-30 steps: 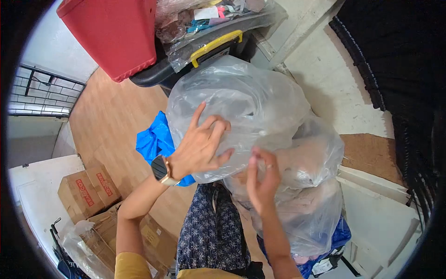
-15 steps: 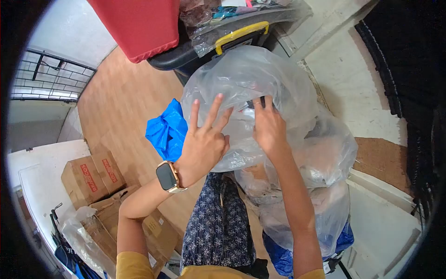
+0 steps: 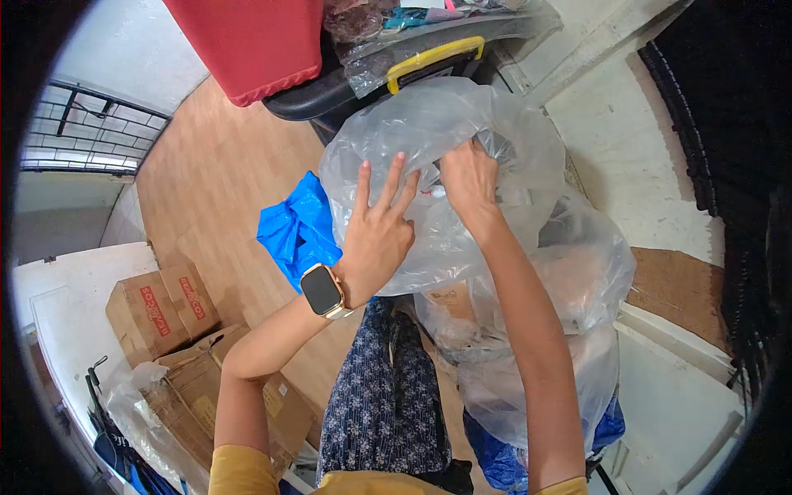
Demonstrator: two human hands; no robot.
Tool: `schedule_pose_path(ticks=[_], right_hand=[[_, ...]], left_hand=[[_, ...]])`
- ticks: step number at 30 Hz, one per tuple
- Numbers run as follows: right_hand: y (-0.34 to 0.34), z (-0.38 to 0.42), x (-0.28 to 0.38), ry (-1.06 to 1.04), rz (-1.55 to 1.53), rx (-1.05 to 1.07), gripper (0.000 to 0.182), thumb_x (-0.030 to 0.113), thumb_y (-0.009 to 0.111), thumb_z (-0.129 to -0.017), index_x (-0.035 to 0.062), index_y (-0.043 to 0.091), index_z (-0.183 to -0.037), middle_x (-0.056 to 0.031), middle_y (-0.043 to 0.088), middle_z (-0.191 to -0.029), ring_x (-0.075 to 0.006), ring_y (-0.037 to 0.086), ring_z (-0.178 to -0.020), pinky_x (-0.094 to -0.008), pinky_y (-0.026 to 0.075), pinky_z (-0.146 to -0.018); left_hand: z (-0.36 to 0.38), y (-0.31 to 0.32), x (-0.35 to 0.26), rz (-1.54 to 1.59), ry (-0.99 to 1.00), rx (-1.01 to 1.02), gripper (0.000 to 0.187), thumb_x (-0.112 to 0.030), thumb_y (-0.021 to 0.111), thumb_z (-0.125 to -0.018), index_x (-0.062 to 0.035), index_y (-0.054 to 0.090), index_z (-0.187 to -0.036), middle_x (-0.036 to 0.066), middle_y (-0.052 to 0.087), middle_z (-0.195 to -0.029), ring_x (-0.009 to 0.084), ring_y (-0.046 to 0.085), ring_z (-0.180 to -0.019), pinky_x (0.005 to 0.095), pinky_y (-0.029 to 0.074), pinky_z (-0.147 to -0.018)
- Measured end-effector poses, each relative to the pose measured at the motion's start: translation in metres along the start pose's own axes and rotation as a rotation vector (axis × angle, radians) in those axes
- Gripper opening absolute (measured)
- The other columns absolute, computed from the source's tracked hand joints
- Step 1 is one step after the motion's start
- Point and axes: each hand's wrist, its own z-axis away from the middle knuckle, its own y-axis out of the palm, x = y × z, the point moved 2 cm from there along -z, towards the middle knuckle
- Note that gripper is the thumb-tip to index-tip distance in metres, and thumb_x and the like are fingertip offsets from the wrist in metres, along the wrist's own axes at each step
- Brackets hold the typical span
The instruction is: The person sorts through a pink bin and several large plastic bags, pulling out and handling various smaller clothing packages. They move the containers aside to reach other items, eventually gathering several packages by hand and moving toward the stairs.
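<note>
Wood-look floor (image 3: 206,190), cardboard boxes (image 3: 142,320), hands (image 3: 378,246) on translucent bag (image 3: 441,257), blue plastic (image 3: 289,221) alongside

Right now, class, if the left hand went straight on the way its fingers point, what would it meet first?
The left hand would most likely meet the clear bag first: its fingers are spread over it, though contact is hard to judge. Farther along lies the yellow handle.

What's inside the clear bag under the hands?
Little shows through the clear bag: a small red mark beside the right hand, perhaps on something inside. Cloudy plastic blurs the rest; the left hand covers part, and the right fingertips are hidden.
</note>
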Motion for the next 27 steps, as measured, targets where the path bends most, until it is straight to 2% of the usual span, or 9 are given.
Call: schedule_pose_path(ticks=[6,8,9,11,13,17,19,25,27], right_hand=[[0.012,0.002,-0.006,0.06,-0.03,0.035,0.023,0.008,0.05,-0.073,-0.0016,0.056,-0.093,-0.0156,0.053,-0.092,-0.0297,0.053,-0.089,-0.0373,0.049,-0.066],[0.014,0.008,-0.011,0.105,-0.08,0.049,0.024,0.007,0.05,-0.073,-0.0022,0.055,-0.095,-0.0161,0.052,-0.094,-0.0304,0.051,-0.091,-0.0372,0.048,-0.069],[0.008,0.014,-0.009,0.027,-0.042,0.013,0.026,0.006,0.051,-0.073,-0.0018,0.052,-0.097,-0.0159,0.05,-0.097,-0.0306,0.049,-0.094,-0.037,0.047,-0.073],[0.002,0.027,-0.008,-0.057,0.0,-0.022,0.029,0.006,0.053,-0.072,-0.0014,0.05,-0.1,-0.0156,0.047,-0.1,-0.0308,0.046,-0.097,-0.0368,0.045,-0.077],[0.006,0.041,-0.014,-0.021,-0.012,0.075,0.061,0.005,0.068,-0.061,0.0063,0.042,-0.116,-0.0175,0.038,-0.112,-0.0367,0.036,-0.107,-0.0418,0.036,-0.088],[0.014,0.05,-0.006,0.038,0.089,0.013,0.064,0.007,0.069,-0.061,0.0118,0.041,-0.119,-0.017,0.035,-0.115,-0.0384,0.036,-0.107,-0.0426,0.036,-0.089],[0.013,0.05,-0.004,0.202,-0.036,0.173,0.067,0.008,0.07,-0.06,0.0169,0.041,-0.12,-0.0163,0.033,-0.117,-0.0388,0.035,-0.108,-0.0433,0.037,-0.089],[0.029,0.044,-0.02,0.099,0.053,-0.111,0.059,-0.001,0.063,-0.063,0.0147,0.045,-0.118,-0.0162,0.033,-0.117,-0.0391,0.034,-0.108,-0.0424,0.04,-0.086],[0.025,0.042,-0.027,0.121,0.015,-0.054,0.05,0.002,0.057,-0.069,0.0161,0.046,-0.116,-0.0146,0.034,-0.118,-0.0361,0.036,-0.107,-0.0413,0.042,-0.084]], left_hand=[[-0.003,0.021,-0.003,0.015,0.025,-0.033,0.017,-0.02,0.06,-0.068,-0.0053,0.063,-0.059,0.006,0.035,-0.13,0.0281,0.014,-0.129,0.054,0.009,-0.102],[-0.008,0.029,-0.003,0.004,0.025,0.034,0.017,-0.019,0.061,-0.065,-0.0042,0.065,-0.073,0.008,0.034,-0.13,0.0318,0.014,-0.128,0.0548,0.01,-0.101],[-0.012,0.035,-0.001,0.007,0.023,0.033,0.017,-0.019,0.061,-0.065,-0.0042,0.065,-0.073,0.008,0.034,-0.13,0.0318,0.014,-0.128,0.0548,0.01,-0.101],[-0.019,0.052,0.003,-0.032,-0.067,0.056,0.03,-0.017,0.062,-0.062,-0.002,0.063,-0.088,0.01,0.032,-0.13,0.0353,0.012,-0.128,0.0555,0.012,-0.1],[-0.026,0.061,0.003,0.037,-0.107,0.003,0.034,-0.016,0.062,-0.062,0.0,0.061,-0.092,0.01,0.031,-0.13,0.0363,0.012,-0.127,0.0558,0.013,-0.099],[-0.029,0.075,-0.007,0.055,-0.165,-0.138,0.038,-0.015,0.062,-0.062,0.006,0.058,-0.094,0.009,0.027,-0.131,0.0364,0.011,-0.127,0.056,0.012,-0.099],[-0.028,0.083,-0.004,0.036,-0.17,-0.116,0.039,-0.015,0.061,-0.062,0.0068,0.057,-0.095,0.009,0.027,-0.131,0.0361,0.011,-0.127,0.0553,0.012,-0.1],[-0.023,0.076,-0.001,0.083,-0.137,-0.042,0.04,-0.016,0.06,-0.065,0.0081,0.056,-0.097,0.008,0.027,-0.131,0.0357,0.012,-0.127,0.0525,0.011,-0.101],[-0.024,0.071,-0.003,0.129,-0.123,-0.058,0.04,-0.017,0.06,-0.066,0.0085,0.056,-0.097,0.009,0.027,-0.131,0.0361,0.012,-0.127,0.0522,0.011,-0.101]])
